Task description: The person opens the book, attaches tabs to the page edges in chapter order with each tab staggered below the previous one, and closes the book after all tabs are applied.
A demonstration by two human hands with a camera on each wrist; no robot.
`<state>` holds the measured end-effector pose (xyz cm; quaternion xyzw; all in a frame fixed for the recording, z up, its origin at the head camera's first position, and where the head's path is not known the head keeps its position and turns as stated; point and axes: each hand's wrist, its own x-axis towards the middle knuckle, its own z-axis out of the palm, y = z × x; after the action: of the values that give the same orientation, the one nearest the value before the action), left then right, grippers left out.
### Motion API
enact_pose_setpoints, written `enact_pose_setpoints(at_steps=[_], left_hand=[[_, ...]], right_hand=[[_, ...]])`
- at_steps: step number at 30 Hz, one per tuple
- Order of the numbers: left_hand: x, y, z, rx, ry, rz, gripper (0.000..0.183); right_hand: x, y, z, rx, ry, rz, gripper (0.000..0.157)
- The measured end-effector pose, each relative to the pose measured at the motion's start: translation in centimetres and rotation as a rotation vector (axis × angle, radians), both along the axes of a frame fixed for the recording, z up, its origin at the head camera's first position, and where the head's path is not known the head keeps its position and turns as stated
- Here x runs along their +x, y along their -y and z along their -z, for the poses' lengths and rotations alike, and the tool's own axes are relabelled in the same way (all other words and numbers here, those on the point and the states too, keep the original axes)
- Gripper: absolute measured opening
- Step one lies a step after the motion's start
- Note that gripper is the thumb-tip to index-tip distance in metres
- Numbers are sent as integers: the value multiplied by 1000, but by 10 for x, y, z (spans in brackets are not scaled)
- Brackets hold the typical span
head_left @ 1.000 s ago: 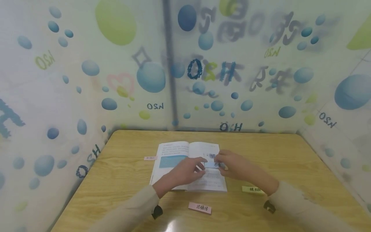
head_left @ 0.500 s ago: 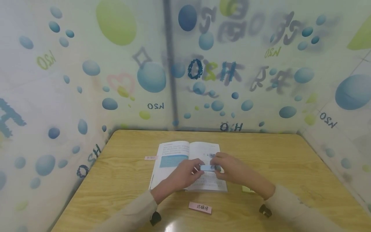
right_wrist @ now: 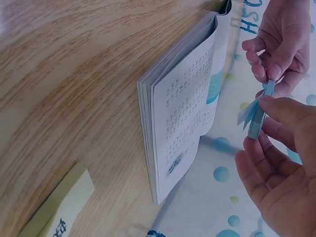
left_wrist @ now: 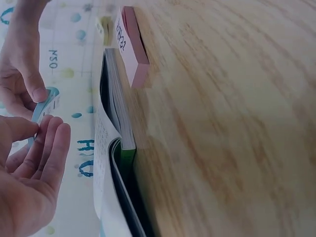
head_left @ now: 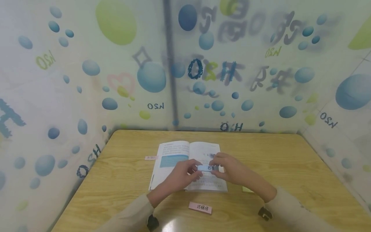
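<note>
Both hands hold a pad of light-blue sticky notes (head_left: pixel 204 168), marked with dark handwriting, above the right page of an open book (head_left: pixel 169 176). My left hand (head_left: pixel 184 174) pinches the pad's left end between thumb and fingers. At the other end, my right hand (head_left: pixel 230 167) grips it with the thumb on one side and a finger on the other. In the right wrist view, a few leaves of the blue pad (right_wrist: pixel 256 116) fan apart from the rest. The fingers partly cover the handwriting.
Nearer the person lies a pink sticky-note pad (head_left: pixel 200 207) with handwriting. A yellow pad (right_wrist: pixel 61 202) sits right of the book, mostly hidden by the right forearm in the head view. One pink note (head_left: pixel 150 158) sticks out from the book's left edge. Patterned walls surround the wooden table (head_left: pixel 130 141).
The right hand has moved left with the blue pad. The left hand, apart from the pad a second ago, now pinches its left end. The right forearm covers more of the yellow pad.
</note>
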<state>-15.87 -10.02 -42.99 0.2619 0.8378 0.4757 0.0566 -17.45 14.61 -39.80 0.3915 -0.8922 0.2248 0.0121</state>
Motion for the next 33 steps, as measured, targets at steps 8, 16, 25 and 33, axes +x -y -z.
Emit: enact_pose_setpoints(at_steps=[8, 16, 25, 33], left_hand=[[0, -2, 6, 85, 106, -20, 23], [0, -1, 10, 85, 91, -33, 24], [1, 0, 11, 32, 33, -28, 23], [2, -1, 10, -37, 3, -39, 22]], right_hand=[[-2, -2, 3, -52, 34, -9, 16], [1, -1, 0, -68, 10, -7, 18], [2, 0, -1, -55, -2, -7, 18], [1, 0, 1, -40, -18, -6, 18]])
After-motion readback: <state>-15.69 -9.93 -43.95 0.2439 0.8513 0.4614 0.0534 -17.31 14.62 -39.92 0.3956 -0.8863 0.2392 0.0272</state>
